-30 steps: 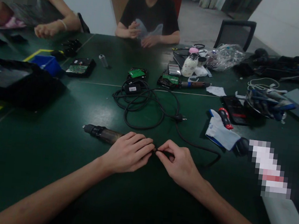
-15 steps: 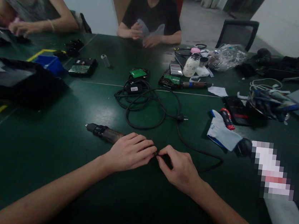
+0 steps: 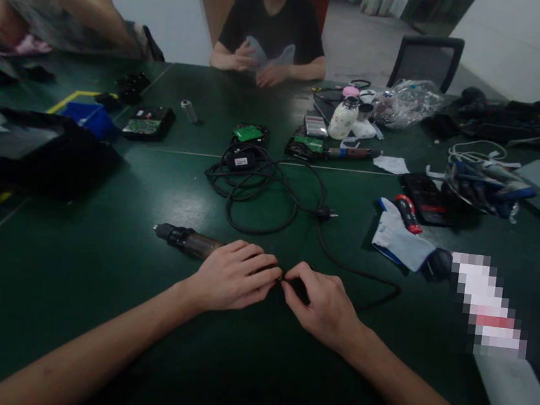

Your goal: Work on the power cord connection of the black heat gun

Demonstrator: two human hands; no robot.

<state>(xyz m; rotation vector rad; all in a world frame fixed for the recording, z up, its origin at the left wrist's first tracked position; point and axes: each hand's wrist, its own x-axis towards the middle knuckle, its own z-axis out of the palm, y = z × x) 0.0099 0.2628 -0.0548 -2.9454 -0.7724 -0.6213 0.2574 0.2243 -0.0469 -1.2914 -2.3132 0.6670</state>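
A dark electric screwdriver (image 3: 190,242) lies on the green table, its tip pointing left. My left hand (image 3: 237,277) is wrapped over the rear part of it, fingers together. Close to its fingertips, my right hand (image 3: 320,302) pinches the end of a black cable at the tool's tail; the joint itself is mostly hidden by the fingers. The black cable (image 3: 359,272) runs out to the right of my right hand and back to a coil with a power adapter (image 3: 240,159) and a plug (image 3: 327,213).
Hard drives (image 3: 148,122) with green boards and a second screwdriver (image 3: 353,153) lie farther back. On the right are a glove (image 3: 399,240), a red-handled tool (image 3: 408,214) and a phone (image 3: 429,200). A black bag (image 3: 37,147) sits left. Two people sit across the table.
My hands stay nearly in place at the tool's tail. The person at the far left has raised an arm from the table. The view has shifted slightly.
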